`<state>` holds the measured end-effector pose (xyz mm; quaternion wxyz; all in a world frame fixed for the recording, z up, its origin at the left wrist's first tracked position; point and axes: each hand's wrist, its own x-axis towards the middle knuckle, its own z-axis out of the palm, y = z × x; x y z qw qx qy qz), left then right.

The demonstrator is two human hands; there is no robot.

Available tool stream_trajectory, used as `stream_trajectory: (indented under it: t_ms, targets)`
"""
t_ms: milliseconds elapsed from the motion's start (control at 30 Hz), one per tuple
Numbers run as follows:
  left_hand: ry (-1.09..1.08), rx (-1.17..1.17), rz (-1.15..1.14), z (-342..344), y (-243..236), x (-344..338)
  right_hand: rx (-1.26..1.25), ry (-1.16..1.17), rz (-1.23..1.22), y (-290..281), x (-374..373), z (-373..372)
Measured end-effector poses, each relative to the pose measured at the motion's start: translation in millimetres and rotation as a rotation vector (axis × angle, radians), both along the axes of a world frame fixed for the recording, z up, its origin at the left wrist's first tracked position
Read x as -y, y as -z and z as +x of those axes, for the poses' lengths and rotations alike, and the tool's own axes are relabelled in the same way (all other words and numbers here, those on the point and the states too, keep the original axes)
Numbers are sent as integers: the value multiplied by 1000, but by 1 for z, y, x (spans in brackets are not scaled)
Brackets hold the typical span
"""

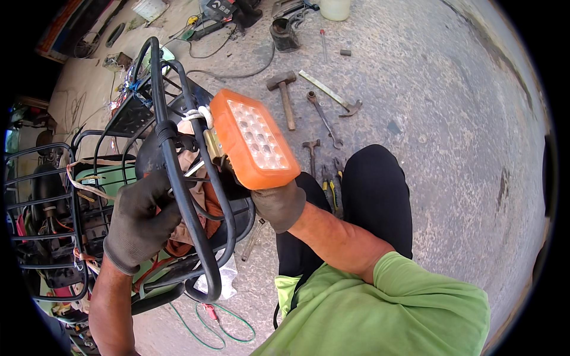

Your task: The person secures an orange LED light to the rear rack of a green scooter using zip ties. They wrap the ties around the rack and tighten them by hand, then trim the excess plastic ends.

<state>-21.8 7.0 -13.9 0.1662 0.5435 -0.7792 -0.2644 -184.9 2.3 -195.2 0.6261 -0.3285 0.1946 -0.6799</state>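
An orange rectangular lamp [255, 139] with a clear lens of several round cells sits at the right side of a black tubular metal rack [172, 154]. My right hand [279, 206], in a dark grey glove, is at the lamp's lower edge; its fingers are hidden behind it. To the left, my gloved left hand [145, 216] has its fingers curled in beside the rack's bar. A short shiny metal piece [195, 169] shows beyond those fingers; whether they hold it is unclear. White cord [199, 114] is wound on the rack near a brass-coloured bracket [212, 143] behind the lamp.
On the concrete floor lie a sledgehammer [286, 98], a claw hammer [350, 108], a wrench [325, 118], a smaller hammer [312, 155] and yellow-handled pliers [333, 193]. A black wire basket [47, 237] stands at left. Green wire [237, 339] loops below the rack; a cable [237, 77] runs beyond it.
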Motion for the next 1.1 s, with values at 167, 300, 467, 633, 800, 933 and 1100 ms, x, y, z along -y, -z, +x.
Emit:
stream_trajectory:
  t_ms: [167, 300, 467, 633, 800, 933, 1100]
  targets:
    - [181, 493, -601, -16, -4, -1, 65, -13, 25, 4, 1, 1]
    - [11, 201, -111, -3, -4, -2, 84, -46, 29, 4, 1, 1]
    - [-426, -569, 622, 16, -4, 10, 105, -56, 22, 6, 4, 5]
    - [-421, -538, 458, 5, 3, 11, 43, -35, 10, 8, 11, 7]
    - [-253, -306, 18, -6, 2, 3, 96, -47, 42, -3, 5, 5]
    - [-321, -501, 401, -1, -8, 10, 145, -59, 60, 3, 8, 6]
    - [-250, -399, 496, 14, -11, 14, 104, -63, 56, 0, 5, 4]
